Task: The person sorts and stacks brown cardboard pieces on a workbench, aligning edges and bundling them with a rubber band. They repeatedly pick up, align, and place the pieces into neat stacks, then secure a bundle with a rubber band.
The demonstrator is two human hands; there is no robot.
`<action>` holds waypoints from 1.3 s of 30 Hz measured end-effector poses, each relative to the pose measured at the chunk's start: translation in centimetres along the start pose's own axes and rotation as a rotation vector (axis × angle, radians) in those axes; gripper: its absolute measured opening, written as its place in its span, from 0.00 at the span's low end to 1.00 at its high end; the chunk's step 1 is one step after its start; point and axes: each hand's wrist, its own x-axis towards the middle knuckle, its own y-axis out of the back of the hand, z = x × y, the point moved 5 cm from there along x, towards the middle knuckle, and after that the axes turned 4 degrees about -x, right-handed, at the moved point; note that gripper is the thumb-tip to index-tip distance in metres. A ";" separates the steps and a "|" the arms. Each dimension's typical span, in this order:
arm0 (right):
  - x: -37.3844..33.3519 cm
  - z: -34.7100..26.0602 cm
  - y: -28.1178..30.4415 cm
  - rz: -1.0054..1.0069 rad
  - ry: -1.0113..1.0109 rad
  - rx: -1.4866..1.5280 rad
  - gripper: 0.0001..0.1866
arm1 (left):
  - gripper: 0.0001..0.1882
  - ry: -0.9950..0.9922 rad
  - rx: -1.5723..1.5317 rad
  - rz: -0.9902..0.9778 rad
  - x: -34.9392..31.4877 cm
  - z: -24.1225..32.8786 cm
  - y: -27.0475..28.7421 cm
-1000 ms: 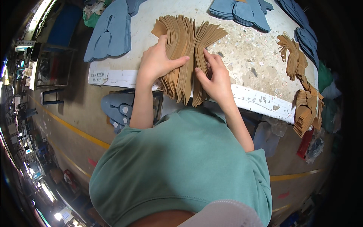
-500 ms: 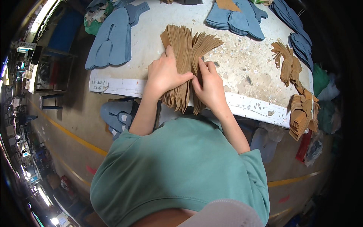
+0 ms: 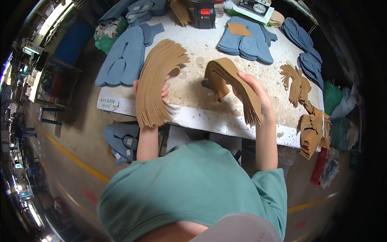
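Observation:
Two stacks of thin tan leather-like strips are held apart above the front part of the white table point(image 3: 189, 86). My left hand point(image 3: 165, 89) is closed round the thicker left stack of tan strips point(image 3: 155, 86), whose edges fan outward; much of that hand is hidden behind the strips. The thinner right stack of tan strips point(image 3: 231, 74) arches over, with its far end curling down toward the tabletop. My right hand point(image 3: 258, 92) grips it from its right side, thumb and fingers on opposite faces.
Stacks of blue cut pieces lie at the table's left point(image 3: 125, 56) and back right point(image 3: 248, 40). Dark blue pieces point(image 3: 306, 48) line the right edge. Tan strip bundles point(image 3: 296, 82) rest near the right corner, one tied bundle point(image 3: 314, 131) overhanging. A black-and-red battery point(image 3: 204, 17) stands at the back.
The strips stood together on the table between both hands. Now they are split into two stacks, lifted and drawn apart, left stack leftward and right stack rightward. The view shows more of the table's back.

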 end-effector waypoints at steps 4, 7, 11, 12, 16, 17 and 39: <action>4.7 -1.0 -1.7 0.034 0.002 -0.036 0.17 | 0.44 -0.173 0.013 0.005 -0.9 0.6 1.5; 9.1 -2.2 -3.5 -0.125 0.166 -0.037 0.18 | 0.40 -0.212 0.090 0.016 -1.4 1.1 1.9; 13.3 0.8 -3.6 -0.072 0.153 -0.140 0.24 | 0.40 -0.262 0.214 0.085 -1.3 2.0 2.4; 13.8 2.3 -3.2 -0.025 0.084 -0.198 0.25 | 0.41 -0.267 0.238 0.087 -1.3 2.0 2.5; 14.2 6.7 -1.2 0.121 -0.134 -0.279 0.24 | 0.41 -0.257 0.262 0.104 -1.3 1.7 2.6; 14.4 6.7 -1.1 0.107 -0.108 -0.338 0.24 | 0.41 -0.253 0.227 0.120 -1.4 1.5 2.7; 20.7 3.0 -5.2 0.312 0.332 -1.558 0.51 | 0.38 -0.304 0.213 0.140 -1.5 0.6 1.0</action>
